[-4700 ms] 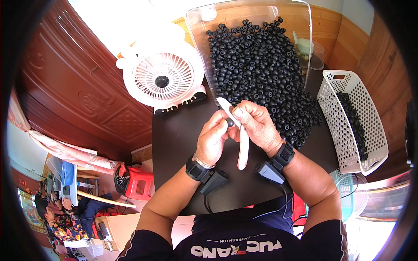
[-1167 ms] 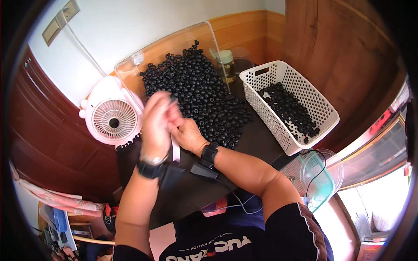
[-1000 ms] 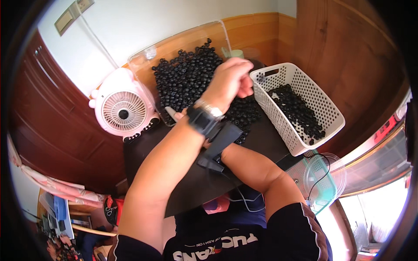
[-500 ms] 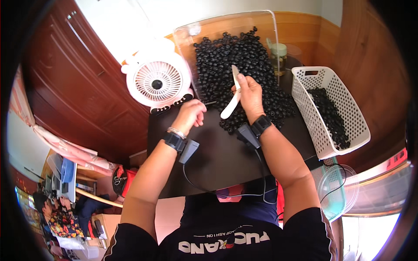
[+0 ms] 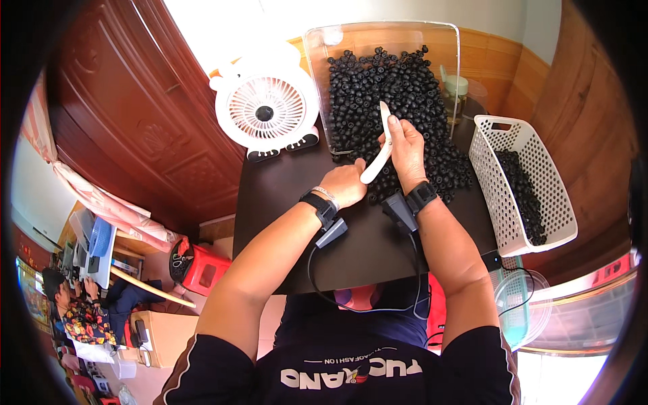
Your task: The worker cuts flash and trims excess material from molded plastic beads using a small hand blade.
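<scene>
My right hand (image 5: 408,150) is closed round a knife (image 5: 379,156) with a long, pale, curved handle, its short blade angled up over the black parts. Close by on the left, my left hand (image 5: 344,183) is curled at the near edge of the heap, fingertips by the handle's lower end. What those fingers pinch, if anything, is hidden. The heap consists of small round black parts (image 5: 378,88) with holes in them. They spill onto the dark table (image 5: 283,209) from a clear plastic bin (image 5: 459,50). Both wrists wear black straps with cabled boxes.
A white animal-shaped fan (image 5: 264,113) stands left of the bin. On the right, a white perforated basket (image 5: 482,158) holds more black pieces. A lidded jar (image 5: 456,86) is behind the heap. Far left, a person (image 5: 84,317) sits near a red stool (image 5: 206,268).
My left hand has moved right, from near the fan to the heap's near edge beside the knife. My right hand keeps its hold on the knife. The whole view has shifted slightly.
</scene>
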Tool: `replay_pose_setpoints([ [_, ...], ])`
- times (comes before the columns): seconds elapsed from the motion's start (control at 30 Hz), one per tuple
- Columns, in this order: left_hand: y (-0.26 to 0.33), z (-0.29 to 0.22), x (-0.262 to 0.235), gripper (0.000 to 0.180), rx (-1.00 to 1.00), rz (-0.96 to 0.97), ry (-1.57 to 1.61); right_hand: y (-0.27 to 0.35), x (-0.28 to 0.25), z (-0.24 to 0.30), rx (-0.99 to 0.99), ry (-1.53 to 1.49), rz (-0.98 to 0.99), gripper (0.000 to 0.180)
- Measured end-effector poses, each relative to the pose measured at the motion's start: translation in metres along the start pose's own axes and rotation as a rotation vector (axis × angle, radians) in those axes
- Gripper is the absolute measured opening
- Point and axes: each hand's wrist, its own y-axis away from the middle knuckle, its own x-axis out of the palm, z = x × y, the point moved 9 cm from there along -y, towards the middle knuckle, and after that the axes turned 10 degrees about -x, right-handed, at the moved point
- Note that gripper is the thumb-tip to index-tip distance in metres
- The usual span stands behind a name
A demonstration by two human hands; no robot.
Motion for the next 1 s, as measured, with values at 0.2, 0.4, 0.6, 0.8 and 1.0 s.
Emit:
replay_pose_setpoints([
  [0.2, 0.007, 0.002, -0.001, 0.019, 0.031, -0.026, 0.030, -0.002, -0.003, 0.002, -0.031, 0.024, 0.016, 0.035],
  [0.4, 0.006, -0.005, -0.002, 0.019, -0.008, -0.066, -0.029, 0.001, 0.000, 0.006, -0.004, 0.014, 0.013, 0.037],
  [0.6, 0.005, 0.006, -0.001, 0.017, -0.060, -0.047, 0.015, 0.004, 0.005, 0.007, -0.013, 0.017, 0.046, 0.037],
  [0.8, 0.019, 0.011, 0.000, 0.014, 0.085, -0.120, 0.058, 0.006, 0.011, 0.003, -0.011, 0.060, 0.100, 0.037],
  [1.0, 0.019, 0.011, 0.005, 0.016, 0.120, -0.064, 0.018, 0.013, 0.021, 0.007, -0.018, 0.093, 0.146, 0.039],
])
